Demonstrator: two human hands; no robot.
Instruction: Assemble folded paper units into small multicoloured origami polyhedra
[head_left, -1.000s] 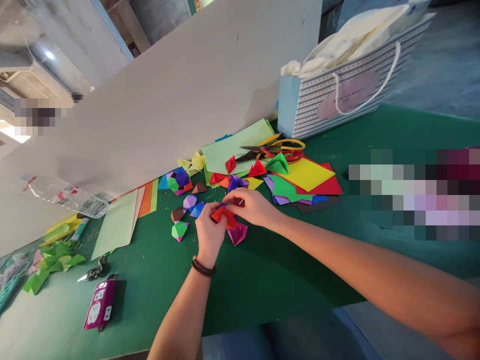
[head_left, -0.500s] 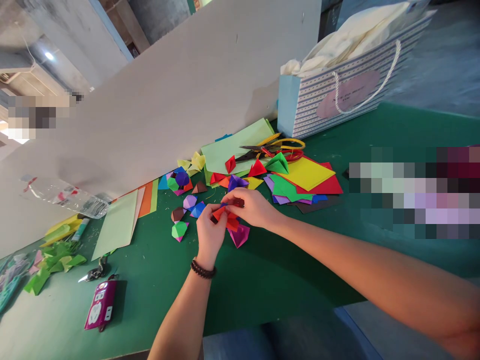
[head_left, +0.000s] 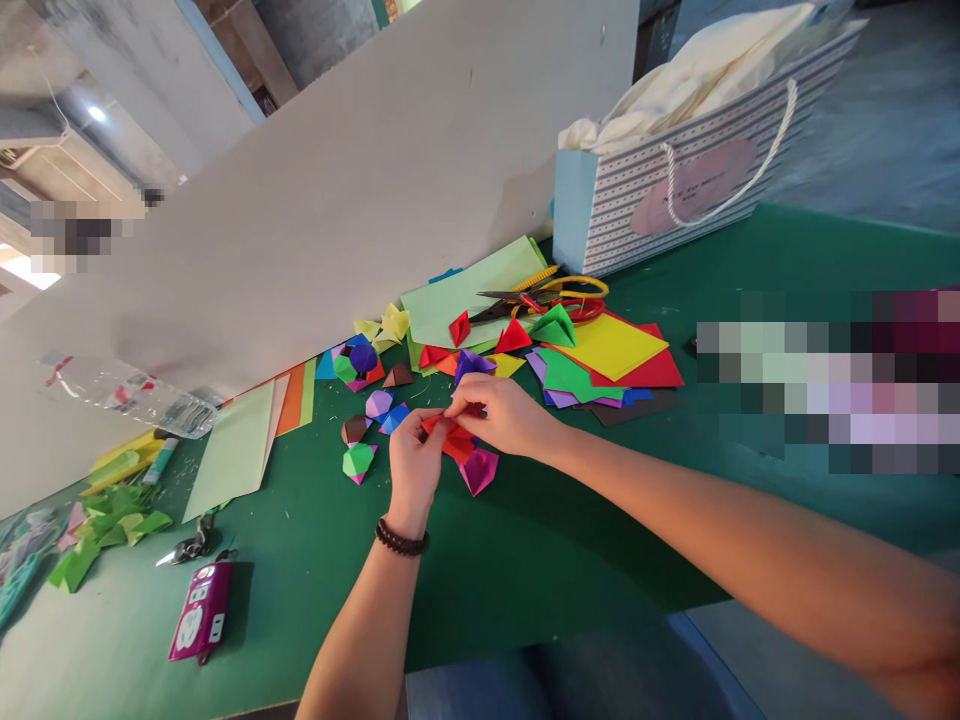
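Pinching a red origami piece [head_left: 450,438], between left hand [head_left: 415,465] and right hand [head_left: 502,414], both grips tight

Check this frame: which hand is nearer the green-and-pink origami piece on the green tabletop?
Left. The left hand sits just beside the green-and-pink origami piece, not touching it; the right hand lies farther off, past the left hand. Both hold red folded paper.

Matt red folded paper [head_left: 450,438], smooth matt green tabletop [head_left: 570,560], clear glossy plastic bottle [head_left: 127,395], metal scissor blades [head_left: 502,309], shiny plastic scissor handles [head_left: 577,287], striped paper gift bag [head_left: 637,195], soft white cloth [head_left: 675,85], matt painted board [head_left: 375,200]
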